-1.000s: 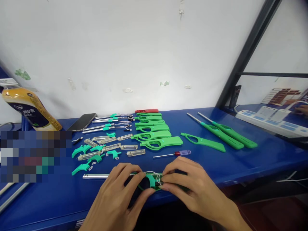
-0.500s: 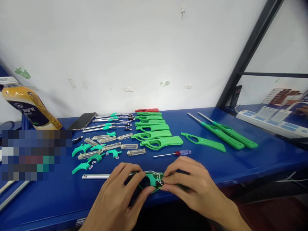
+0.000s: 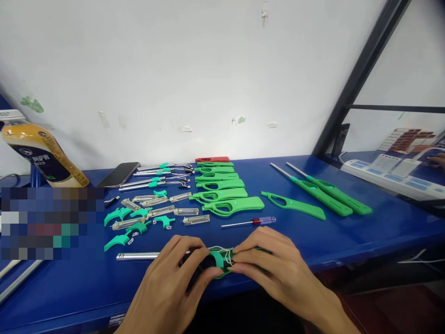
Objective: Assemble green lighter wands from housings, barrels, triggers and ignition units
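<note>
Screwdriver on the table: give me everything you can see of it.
The screwdriver has a see-through purple handle, plastic by its look, a red collar and a thin metal shaft. The tip is too small to identify. It lies flat on the blue table, shaft pointing left, handle right and slightly farther from the wearer. It sits between the nearest green shell of the middle column and the right hand. Neither hand holds it.
</note>
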The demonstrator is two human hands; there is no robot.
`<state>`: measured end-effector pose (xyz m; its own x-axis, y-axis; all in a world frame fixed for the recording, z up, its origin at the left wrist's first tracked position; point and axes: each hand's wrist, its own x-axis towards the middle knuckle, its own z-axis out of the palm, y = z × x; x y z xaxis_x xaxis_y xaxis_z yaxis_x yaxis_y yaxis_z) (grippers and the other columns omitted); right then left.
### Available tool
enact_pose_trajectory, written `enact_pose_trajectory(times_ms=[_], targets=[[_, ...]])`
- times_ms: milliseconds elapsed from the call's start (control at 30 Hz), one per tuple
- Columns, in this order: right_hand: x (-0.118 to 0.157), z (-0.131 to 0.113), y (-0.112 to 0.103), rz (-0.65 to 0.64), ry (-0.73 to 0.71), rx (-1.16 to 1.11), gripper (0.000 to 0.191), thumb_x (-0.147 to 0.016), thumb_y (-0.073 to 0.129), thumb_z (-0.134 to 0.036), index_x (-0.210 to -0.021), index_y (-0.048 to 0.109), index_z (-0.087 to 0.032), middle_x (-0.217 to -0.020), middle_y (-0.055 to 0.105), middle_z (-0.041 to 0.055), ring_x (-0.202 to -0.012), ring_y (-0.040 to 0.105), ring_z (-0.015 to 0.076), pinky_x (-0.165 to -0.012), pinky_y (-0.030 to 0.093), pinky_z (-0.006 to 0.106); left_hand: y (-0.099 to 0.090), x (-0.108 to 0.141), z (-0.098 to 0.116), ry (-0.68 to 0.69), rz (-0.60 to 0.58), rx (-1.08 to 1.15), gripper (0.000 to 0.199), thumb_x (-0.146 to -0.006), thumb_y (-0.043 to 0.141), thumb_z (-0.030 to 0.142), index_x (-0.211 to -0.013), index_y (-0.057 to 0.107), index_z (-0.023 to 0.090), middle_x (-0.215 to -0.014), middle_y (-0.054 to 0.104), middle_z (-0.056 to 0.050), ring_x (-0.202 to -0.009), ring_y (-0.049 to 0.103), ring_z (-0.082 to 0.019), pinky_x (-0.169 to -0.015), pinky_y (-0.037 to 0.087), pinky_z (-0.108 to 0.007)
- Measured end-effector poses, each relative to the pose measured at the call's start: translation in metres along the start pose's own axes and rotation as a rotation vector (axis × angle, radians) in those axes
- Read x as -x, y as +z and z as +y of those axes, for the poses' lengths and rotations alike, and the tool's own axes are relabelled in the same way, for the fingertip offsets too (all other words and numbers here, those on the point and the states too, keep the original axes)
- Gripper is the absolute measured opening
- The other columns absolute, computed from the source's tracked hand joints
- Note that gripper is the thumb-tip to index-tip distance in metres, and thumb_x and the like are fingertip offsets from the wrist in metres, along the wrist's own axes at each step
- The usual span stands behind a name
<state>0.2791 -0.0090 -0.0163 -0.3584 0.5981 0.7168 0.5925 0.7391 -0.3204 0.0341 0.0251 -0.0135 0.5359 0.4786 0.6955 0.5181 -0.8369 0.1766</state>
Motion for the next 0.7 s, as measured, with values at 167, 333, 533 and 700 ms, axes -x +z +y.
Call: enact_pose_trajectory(times_ms=[167, 333, 533, 700], targets=[[0.0009, 0.0005, 0.0008, 0.001, 0.001, 0.011, 0.007, -0.105, 0.072, -0.025, -0.101, 0.077, -0.022, -0.099, 0.08, -0.0009, -0.084, 0.068, 0.0162, -0.079, 0.048, 0.033, 0.0003, -0.0001, -0.0009, 0.003, -0.004, -0.013, 0.016, -0.111, 0.057, 0.033, -0.109, 0.066, 0.02, -0.105, 0.067, -0.004, -0.09, 0.067, -0.017, -0.077, 0.057, -0.03], [0.001, -0.0002, 0.0013, -0.006, 0.022, 0.015, 0.007, -0.106, 0.071, -0.027, -0.103, 0.075, -0.022, -0.1, 0.079, -0.0005, -0.085, 0.068, 0.0159, -0.08, 0.048, 0.033, 0.0009, 0.0004, -0.0013, 0.009, 0.004, -0.028, 0.018, -0.112, 0.056, 0.035, -0.11, 0.066, 0.02, -0.104, 0.067, -0.004, -0.088, 0.068, -0.016, -0.079, 0.057, -0.031], [0.0003, -0.0033, 0.0015, -0.005, 0.076, 0.001, 0.004, -0.106, 0.071, -0.026, -0.104, 0.072, -0.022, -0.099, 0.077, -0.0017, -0.085, 0.069, 0.0146, -0.081, 0.047, 0.032, 0.002, 0.0016, -0.0018, 0.021, 0.007, -0.053, 0.019, -0.112, 0.055, 0.035, -0.111, 0.066, 0.019, -0.105, 0.069, -0.004, -0.09, 0.07, -0.016, -0.085, 0.056, -0.033], [-0.0006, -0.0034, 0.0021, 0.011, 0.093, -0.025, 0.004, -0.105, 0.072, -0.025, -0.102, 0.071, -0.022, -0.096, 0.076, -0.0024, -0.085, 0.069, 0.0137, -0.081, 0.047, 0.031, 0.0033, 0.0033, -0.0022, 0.009, 0.005, -0.082, 0.023, -0.113, 0.053, 0.04, -0.112, 0.065, 0.02, -0.106, 0.071, -0.004, -0.093, 0.073, -0.018, -0.088, 0.057, -0.034]])
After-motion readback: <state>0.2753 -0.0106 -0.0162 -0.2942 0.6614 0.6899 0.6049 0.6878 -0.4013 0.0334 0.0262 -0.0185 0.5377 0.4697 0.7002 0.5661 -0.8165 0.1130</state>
